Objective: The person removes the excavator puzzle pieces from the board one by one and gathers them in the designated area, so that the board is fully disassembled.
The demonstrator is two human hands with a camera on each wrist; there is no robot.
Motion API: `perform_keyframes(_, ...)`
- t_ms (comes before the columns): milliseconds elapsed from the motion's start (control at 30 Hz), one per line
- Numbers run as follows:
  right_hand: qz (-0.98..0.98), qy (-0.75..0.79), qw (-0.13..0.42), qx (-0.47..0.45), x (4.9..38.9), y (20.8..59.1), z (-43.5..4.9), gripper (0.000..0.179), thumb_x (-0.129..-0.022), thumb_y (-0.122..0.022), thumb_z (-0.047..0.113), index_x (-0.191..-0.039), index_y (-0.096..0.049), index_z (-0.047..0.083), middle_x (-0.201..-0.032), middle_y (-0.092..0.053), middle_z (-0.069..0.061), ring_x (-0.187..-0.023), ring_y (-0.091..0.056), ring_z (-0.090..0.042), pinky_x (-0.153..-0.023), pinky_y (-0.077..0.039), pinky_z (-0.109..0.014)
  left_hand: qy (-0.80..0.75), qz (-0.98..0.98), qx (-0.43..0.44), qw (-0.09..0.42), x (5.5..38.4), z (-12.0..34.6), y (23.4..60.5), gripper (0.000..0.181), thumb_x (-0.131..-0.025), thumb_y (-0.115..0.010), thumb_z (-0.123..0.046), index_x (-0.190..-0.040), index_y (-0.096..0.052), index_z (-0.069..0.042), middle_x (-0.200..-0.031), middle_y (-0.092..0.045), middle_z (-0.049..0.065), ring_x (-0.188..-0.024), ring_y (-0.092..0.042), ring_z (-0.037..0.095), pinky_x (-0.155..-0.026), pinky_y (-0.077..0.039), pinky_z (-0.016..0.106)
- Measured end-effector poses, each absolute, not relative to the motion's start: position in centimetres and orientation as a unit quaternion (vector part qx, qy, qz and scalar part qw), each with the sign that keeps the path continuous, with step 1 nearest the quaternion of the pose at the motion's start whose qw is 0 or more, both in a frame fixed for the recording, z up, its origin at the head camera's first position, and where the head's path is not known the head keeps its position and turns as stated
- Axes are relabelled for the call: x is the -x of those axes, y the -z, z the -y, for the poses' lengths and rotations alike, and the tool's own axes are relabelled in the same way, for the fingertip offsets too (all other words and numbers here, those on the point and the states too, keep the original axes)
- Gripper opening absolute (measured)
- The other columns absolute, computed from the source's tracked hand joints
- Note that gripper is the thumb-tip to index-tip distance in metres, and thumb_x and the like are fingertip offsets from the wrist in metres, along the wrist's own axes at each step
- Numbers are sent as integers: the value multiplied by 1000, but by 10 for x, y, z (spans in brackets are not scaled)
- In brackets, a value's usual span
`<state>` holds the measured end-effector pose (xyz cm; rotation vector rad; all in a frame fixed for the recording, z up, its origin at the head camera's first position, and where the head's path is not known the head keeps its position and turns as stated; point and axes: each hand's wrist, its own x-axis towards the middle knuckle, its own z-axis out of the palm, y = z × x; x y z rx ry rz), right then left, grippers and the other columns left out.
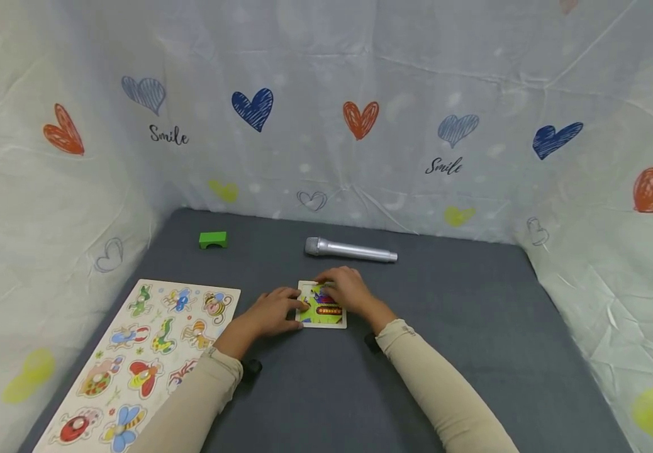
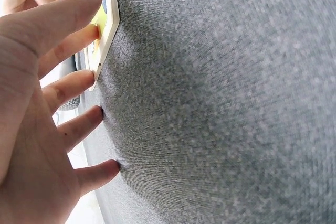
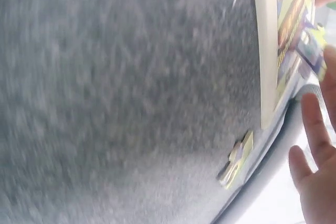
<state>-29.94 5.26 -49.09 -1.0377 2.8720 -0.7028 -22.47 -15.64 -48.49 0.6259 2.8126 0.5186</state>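
A small jigsaw puzzle board with a pale rim and a yellow-green picture lies in the middle of the dark table. My left hand is at its left side, fingers spread and fairly straight. In the left wrist view the index fingertip rests on the picture and two outer fingertips are down on the cloth. Over the board's upper right is my right hand. It pinches a small puzzle piece, tilted above the board; the thumb is hidden in the right wrist view. Another loose puzzle piece lies on the cloth beside the board.
A silver microphone lies behind the board. Farther back on the left stands a green arch block. A large insect puzzle board covers the table's left side, partly under my left sleeve. A white curtain with hearts encloses the table.
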Motion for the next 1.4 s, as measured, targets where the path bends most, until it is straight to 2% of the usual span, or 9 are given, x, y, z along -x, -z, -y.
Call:
perform_keyframes(167, -910, 300, 23, 286, 298, 492, -59, 19, -92, -68, 19, -110, -72, 14, -100, -72, 1, -99, -66, -18, -92, -49, -39, -180, -954, -214, 107, 226, 151, 490, 39, -89, -71, -35, -124, -68, -20, -145, -47, 9, -138, -37, 33, -104, -31, 65)
perform_keyframes(367, -871, 437, 47, 218, 307, 483, -85, 18, -95, -64, 12, -109, -70, 5, -105, -70, -7, -93, -66, -20, -78, -53, -33, -183, -956, -206, 104, 225, 153, 488, 39, -88, -72, -32, -125, -68, -19, -145, -46, 10, -138, -36, 34, -105, -28, 68)
perform_keyframes(467, -881, 424, 48, 204, 317, 481, -113, 17, -96, -61, 11, -109, -70, 5, -107, -69, -10, -92, -65, -23, -75, -53, -34, -181, -956, -207, 100, 225, 157, 485, 39, -88, -72, -32, -125, -67, -19, -146, -46, 12, -139, -36, 35, -104, -28, 69)
perform_keyframes(633, -906, 368, 57, 199, 326, 485, -148, 14, -93, -63, 6, -104, -72, 1, -104, -71, -13, -91, -65, -24, -77, -52, -35, -178, -957, -209, 95, 227, 161, 483, 39, -88, -72, -30, -124, -67, -17, -144, -47, 14, -137, -37, 37, -102, -28, 70)
perform_keyframes(900, -917, 342, 72, 194, 322, 497, -162, 15, -92, -65, 8, -103, -74, 2, -102, -72, -11, -93, -66, -22, -81, -52, -34, -176, -953, -228, 96, 227, 154, 486, 39, -88, -72, -31, -124, -68, -16, -142, -48, 15, -135, -39, 39, -101, -30, 70)
perform_keyframes(1233, -925, 321, 48, 196, 317, 504, -153, 14, -91, -67, 9, -103, -74, 5, -105, -70, -10, -97, -65, -25, -86, -51, -40, -183, -953, -223, 95, 221, 158, 485, 37, -89, -71, -30, -123, -68, -16, -143, -48, 13, -136, -38, 38, -101, -30, 70)
perform_keyframes(1400, -929, 316, 29, 189, 313, 501, -144, 14, -92, -67, 12, -104, -74, 9, -105, -68, -7, -97, -64, -22, -84, -51, -39, -184, -953, -221, 97, 223, 158, 485, 39, -89, -71, -31, -124, -68, -17, -144, -47, 13, -137, -37, 37, -103, -30, 68)
